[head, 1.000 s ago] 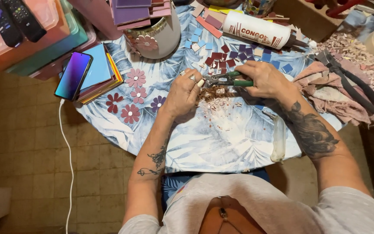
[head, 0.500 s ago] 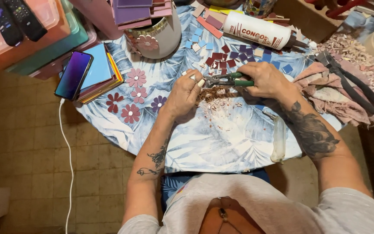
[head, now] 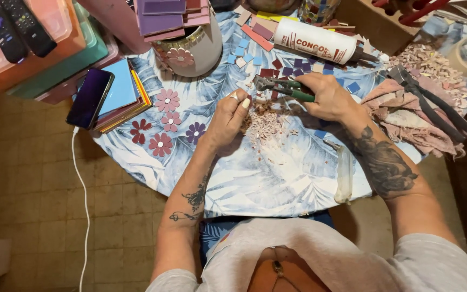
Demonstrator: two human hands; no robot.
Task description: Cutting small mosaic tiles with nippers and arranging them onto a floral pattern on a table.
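At a round desk draped in leaf-print cloth, the right hand clamps green-handled tile nippers, long axis pointing toward nine o'clock. The left hand, at eight o'clock from the jaws, pinches a small tile piece beside them, above a heap of pinkish chips.

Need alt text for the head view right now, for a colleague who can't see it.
Seen from above, a person's right hand grips green-handled nippers while the left hand pinches a small tile piece at their tip, over a pile of pale chips on a leaf-print round table. Mosaic flowers, a phone and a glue tube lie around.
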